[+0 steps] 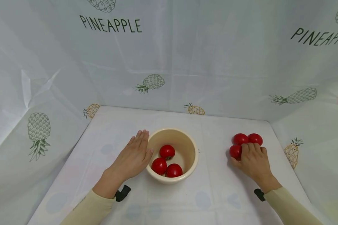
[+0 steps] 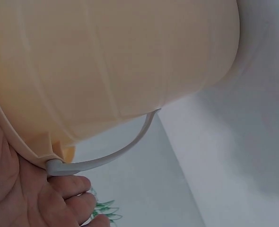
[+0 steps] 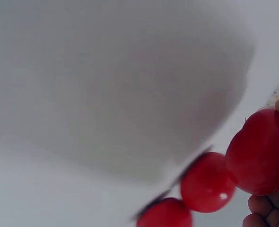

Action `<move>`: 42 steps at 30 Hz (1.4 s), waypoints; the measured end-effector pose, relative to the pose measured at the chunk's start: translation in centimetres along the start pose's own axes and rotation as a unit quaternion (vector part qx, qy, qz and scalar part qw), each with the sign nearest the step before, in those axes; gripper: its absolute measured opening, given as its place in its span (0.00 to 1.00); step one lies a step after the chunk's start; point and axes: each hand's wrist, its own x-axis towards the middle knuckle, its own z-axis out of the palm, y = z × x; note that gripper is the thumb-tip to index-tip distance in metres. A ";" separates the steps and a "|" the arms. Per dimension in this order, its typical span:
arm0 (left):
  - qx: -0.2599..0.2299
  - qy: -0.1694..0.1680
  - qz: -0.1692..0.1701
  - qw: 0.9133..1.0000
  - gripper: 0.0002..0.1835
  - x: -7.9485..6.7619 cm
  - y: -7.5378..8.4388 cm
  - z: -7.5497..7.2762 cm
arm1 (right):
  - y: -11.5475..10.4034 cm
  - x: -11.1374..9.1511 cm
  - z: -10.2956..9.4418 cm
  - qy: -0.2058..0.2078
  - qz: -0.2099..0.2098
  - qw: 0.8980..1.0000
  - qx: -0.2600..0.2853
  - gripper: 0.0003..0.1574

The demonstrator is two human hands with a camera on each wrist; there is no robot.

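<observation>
A cream bucket (image 1: 195, 156) with a grey handle (image 2: 106, 161) stands mid-table, three red tomatoes (image 1: 167, 152) inside it. My left hand (image 1: 133, 156) lies along its left rim with straight fingers, touching the rim near the handle's joint in the left wrist view. To the right, my right hand (image 1: 253, 159) has thumb and fingers on either side of a tomato (image 3: 260, 151), gripping it. Beyond that hand, two more tomatoes (image 1: 240, 139) sit close together on the table; the fingers partly cover one of them in the head view.
A white patterned cloth covers the table (image 1: 186, 203). Pale sheeting (image 1: 214, 62) printed with pineapples rises behind it and at both sides. Dark wrist straps (image 1: 122, 193) show at both sleeves.
</observation>
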 end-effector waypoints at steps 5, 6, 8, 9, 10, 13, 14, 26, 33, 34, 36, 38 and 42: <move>0.006 0.001 -0.003 1.000 0.40 -0.1 0.0 0.0 | -0.8 1.6 -0.6 0.007 -0.018 1.000 0.006 0.40; 0.007 0.001 -0.004 1.000 0.40 -0.1 0.0 0.0 | -1.1 2.0 -0.8 0.005 -0.020 1.000 0.007 0.41; 0.005 0.002 -0.004 1.000 0.40 -0.1 0.0 0.0 | -1.5 2.6 -1.1 -0.001 -0.023 1.000 0.009 0.41; 0.004 0.002 -0.005 1.000 0.40 -0.1 0.0 0.0 | -1.8 2.9 -1.3 -0.002 -0.024 1.000 0.009 0.41; 0.003 0.002 -0.004 1.000 0.40 -0.1 0.0 0.0 | -2.1 3.2 -1.4 -0.001 -0.026 1.000 0.007 0.41; -0.001 0.002 -0.004 1.000 0.40 -0.1 0.0 0.0 | -2.8 4.1 -1.8 0.006 -0.036 0.999 0.001 0.42; -0.002 0.001 -0.003 1.000 0.40 0.0 0.0 0.1 | -3.0 4.4 -1.9 0.009 -0.039 0.999 -0.001 0.42; 0.024 0.000 0.000 1.000 0.40 0.0 0.0 -0.1 | -5.1 7.8 -3.6 0.026 -0.053 0.998 -0.007 0.41; 0.043 -0.003 0.001 0.999 0.40 0.1 0.2 -0.3 | -6.6 10.2 -5.3 0.062 -0.064 0.996 0.012 0.38; 0.047 -0.003 0.002 0.999 0.40 0.1 0.3 -0.4 | -6.8 10.6 -5.6 0.066 -0.065 0.996 0.015 0.38; 0.052 -0.002 0.002 0.999 0.40 0.1 0.4 -0.5 | -7.4 11.2 -6.2 0.074 -0.068 0.995 0.021 0.38; 0.054 -0.002 0.002 0.999 0.40 0.1 0.5 -0.6 | -8.0 11.9 -6.8 0.082 -0.072 0.994 0.028 0.39; 0.054 -0.004 0.001 0.999 0.40 0.1 0.5 -0.7 | -9.7 13.3 -8.3 0.088 -0.081 0.992 0.050 0.41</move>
